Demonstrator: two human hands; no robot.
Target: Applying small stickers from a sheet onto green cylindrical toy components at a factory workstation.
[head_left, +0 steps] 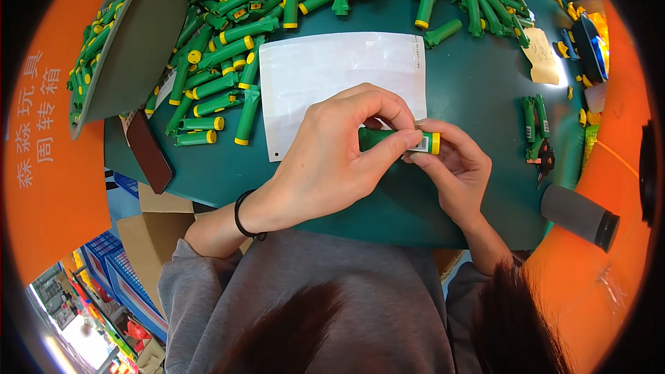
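Both hands meet over the near edge of a glossy white sheet (339,69) on the dark green table. Between them lies a small green plastic tube (434,143) with a yellow end, held roughly level. My left hand (325,152) has thumb and fingers closed on its green body, hiding much of it. At the yellow end, my right hand (460,166) pinches the tube between thumb and fingertips. A small white barcode label (422,144) shows on the tube, close to the left thumb tip.
Many similar green tubes (235,48) are heaped along the far and left table. A tilted grey tray (131,48) stands at far left, beside a brown flat case (149,152). Rightward are two green pieces (535,125), a dark grey cylinder (578,215) and an orange bin (589,291).
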